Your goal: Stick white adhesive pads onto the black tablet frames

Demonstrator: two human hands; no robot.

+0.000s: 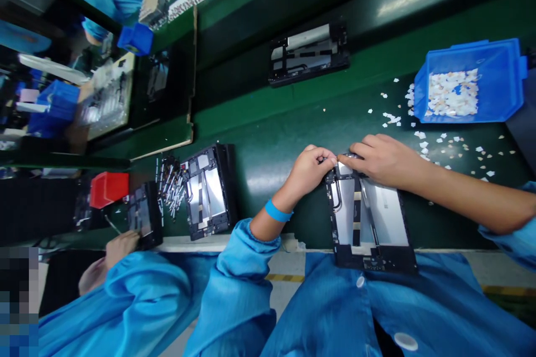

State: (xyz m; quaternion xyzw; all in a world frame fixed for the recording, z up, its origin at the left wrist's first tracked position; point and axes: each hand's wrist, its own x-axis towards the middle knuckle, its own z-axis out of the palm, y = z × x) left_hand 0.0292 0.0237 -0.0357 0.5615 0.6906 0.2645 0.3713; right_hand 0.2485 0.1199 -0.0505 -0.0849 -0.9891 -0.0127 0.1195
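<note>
Black rectangular tablet chassis with silver panels (371, 217): left hand (310, 170) and right hand (383, 159) both pinch its far edge; keep fingertip pressure even, chassis flat on green worktop (268, 139).

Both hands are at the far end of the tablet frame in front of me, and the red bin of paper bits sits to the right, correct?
Not quite: in the head view the bin of paper bits is blue, not red. Both the left hand and right hand are at the tablet frame's far end.

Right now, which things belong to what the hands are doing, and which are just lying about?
In hand:
left hand
right hand
tablet frame

Lying about:
blue tray of paper bits
scattered bits
frame on belt
stacked frames
red box
</note>
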